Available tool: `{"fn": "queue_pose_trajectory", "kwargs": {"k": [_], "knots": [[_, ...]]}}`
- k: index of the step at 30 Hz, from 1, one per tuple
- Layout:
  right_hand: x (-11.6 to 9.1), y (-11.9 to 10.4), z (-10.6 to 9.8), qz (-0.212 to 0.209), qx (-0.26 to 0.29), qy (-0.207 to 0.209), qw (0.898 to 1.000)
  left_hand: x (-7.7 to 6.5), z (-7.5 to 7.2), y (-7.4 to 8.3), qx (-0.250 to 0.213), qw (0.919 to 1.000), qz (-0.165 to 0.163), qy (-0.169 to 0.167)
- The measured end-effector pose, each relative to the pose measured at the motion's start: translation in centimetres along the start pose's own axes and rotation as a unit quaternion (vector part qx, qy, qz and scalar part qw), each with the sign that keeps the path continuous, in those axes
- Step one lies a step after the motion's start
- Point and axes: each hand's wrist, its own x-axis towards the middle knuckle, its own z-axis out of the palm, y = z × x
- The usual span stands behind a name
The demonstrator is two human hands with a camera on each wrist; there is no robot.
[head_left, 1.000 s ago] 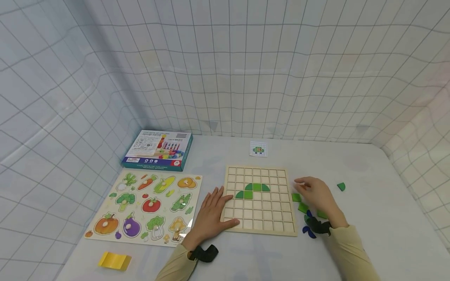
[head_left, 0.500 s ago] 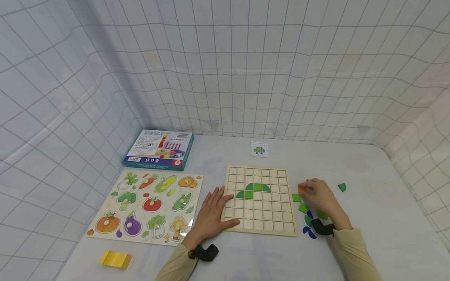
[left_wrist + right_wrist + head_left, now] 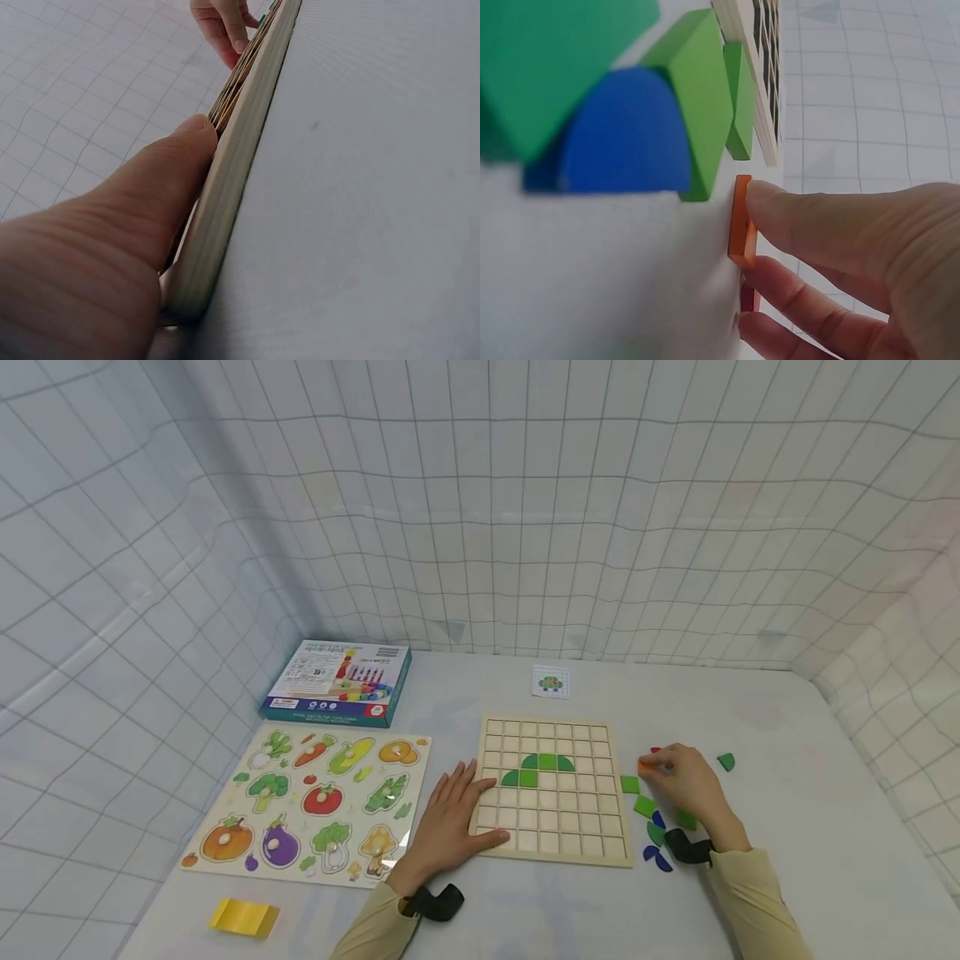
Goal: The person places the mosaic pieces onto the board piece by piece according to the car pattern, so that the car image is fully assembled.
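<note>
A wooden grid board (image 3: 551,852) lies on the table, with green quarter-round and square pieces (image 3: 528,777) set in several of its cells. My left hand (image 3: 448,831) rests on its left edge, fingers spread; in the left wrist view the thumb (image 3: 169,161) lies along the board's rim. Beyond the right edge, my right hand (image 3: 684,781) pinches an orange block (image 3: 741,221) between thumb and index finger, close to the table surface. A red piece (image 3: 748,297) shows just behind it, partly hidden by the fingers.
Loose green squares (image 3: 630,784) and blue pieces (image 3: 663,862) lie right of the board; a green quarter-round (image 3: 726,762) sits farther right. A pattern card (image 3: 551,682) is behind. To the left are a vegetable puzzle (image 3: 292,793), a box (image 3: 337,681) and a yellow block (image 3: 244,917).
My right hand has shifted slightly right, and the orange block has come into view at its fingertips. A red piece now shows beside them. The left hand stays on the board.
</note>
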Motion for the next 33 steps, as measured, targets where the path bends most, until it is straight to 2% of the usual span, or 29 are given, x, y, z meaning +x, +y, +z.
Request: {"fn": "queue_pose_trajectory", "kwargs": {"k": [9, 16, 22, 29, 33], "knots": [[-0.22, 0.19, 0.04, 0.0, 0.0, 0.008, 1.0, -0.04, 0.05, -0.06, -0.005, 1.0, -0.002, -0.005], [-0.12, 0.28, 0.22, 0.003, -0.007, 0.01, 1.0, -0.1, 0.08, -0.14, -0.007, 0.9998, 0.012, 0.011], [-0.07, 0.13, 0.15, 0.013, 0.004, 0.007, 1.0, -0.08, 0.04, -0.16, -0.002, 1.0, 0.001, -0.004], [-0.19, 0.02, -0.05, 0.026, 0.01, -0.003, 1.0, -0.13, 0.06, -0.08, -0.008, 0.9999, 0.001, 0.007], [-0.28, 0.01, -0.07, 0.032, 0.017, -0.005, 0.999, -0.09, 0.13, -0.1, -0.003, 1.0, -0.005, 0.002]]}}
